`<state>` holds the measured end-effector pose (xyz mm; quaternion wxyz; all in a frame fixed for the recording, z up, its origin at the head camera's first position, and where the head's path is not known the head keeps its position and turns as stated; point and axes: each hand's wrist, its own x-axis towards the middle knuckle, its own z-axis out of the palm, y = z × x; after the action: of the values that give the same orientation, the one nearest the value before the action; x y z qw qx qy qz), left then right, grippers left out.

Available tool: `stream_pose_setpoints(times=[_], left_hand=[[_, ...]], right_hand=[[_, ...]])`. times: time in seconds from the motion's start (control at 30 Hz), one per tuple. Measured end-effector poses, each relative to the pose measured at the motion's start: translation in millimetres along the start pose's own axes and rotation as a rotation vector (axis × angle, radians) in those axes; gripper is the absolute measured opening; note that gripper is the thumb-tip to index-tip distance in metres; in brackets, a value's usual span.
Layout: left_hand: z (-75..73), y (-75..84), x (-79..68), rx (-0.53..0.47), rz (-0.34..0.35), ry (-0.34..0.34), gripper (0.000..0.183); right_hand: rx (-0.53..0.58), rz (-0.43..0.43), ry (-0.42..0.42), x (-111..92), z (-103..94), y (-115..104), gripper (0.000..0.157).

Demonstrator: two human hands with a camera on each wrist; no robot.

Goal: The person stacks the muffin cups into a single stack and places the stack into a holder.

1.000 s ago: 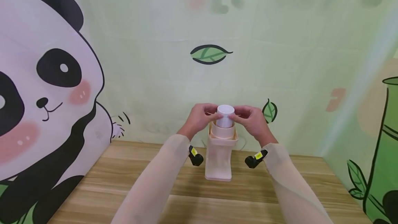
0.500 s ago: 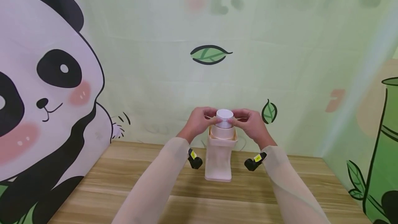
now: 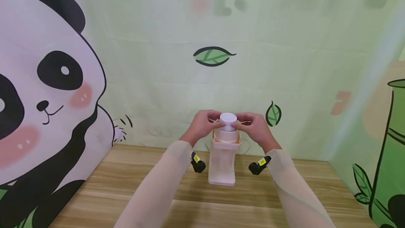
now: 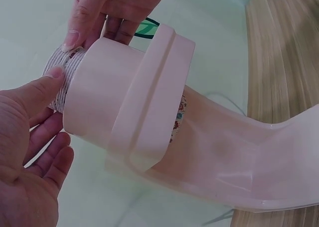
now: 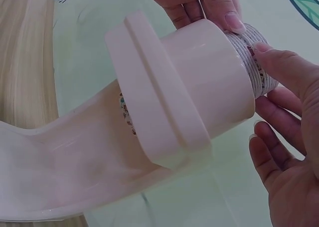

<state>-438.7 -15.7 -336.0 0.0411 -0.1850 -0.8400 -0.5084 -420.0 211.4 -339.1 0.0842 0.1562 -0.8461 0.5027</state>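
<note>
A stack of white paper cups (image 3: 228, 119), nested rim over rim, stands mouth up in the round collar of a cream cup dispenser (image 3: 221, 166). My left hand (image 3: 202, 124) pinches the stack's left side just above the collar, thumb in front and fingers behind. On the opposite side my right hand (image 3: 254, 128) pinches it the same way. Only a short band of stacked rims (image 4: 59, 70) shows above the collar in the left wrist view. Beneath the dispenser's head, a patterned cup end (image 5: 126, 112) peeks out in the right wrist view.
The dispenser stands on a wood-grain table (image 3: 196, 203), near its back edge. Close behind it hangs a pale green cloth backdrop (image 3: 158, 80) printed with a panda and leaves. Black wrist cameras (image 3: 198, 163) hang inward from both sleeves.
The stack of paper cups has sunk lower into the dispenser's collar, and both hands have moved down with it. Most of the sinking came in the first half second.
</note>
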Motion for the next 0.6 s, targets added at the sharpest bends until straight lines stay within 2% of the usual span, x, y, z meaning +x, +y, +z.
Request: stream_pose_setpoints(times=[0.17, 0.6], left_hand=[[0.0, 0.2, -1.1, 0.006, -0.021, 0.000, 0.042], [1.7, -1.5, 0.8, 0.023, -0.021, 0.001, 0.044]], right_hand=[[0.003, 0.007, -0.002, 1.2, 1.0, 0.2, 0.045], [-0.014, -0.003, 0.006, 3.2, 1.0, 3.3, 0.044]])
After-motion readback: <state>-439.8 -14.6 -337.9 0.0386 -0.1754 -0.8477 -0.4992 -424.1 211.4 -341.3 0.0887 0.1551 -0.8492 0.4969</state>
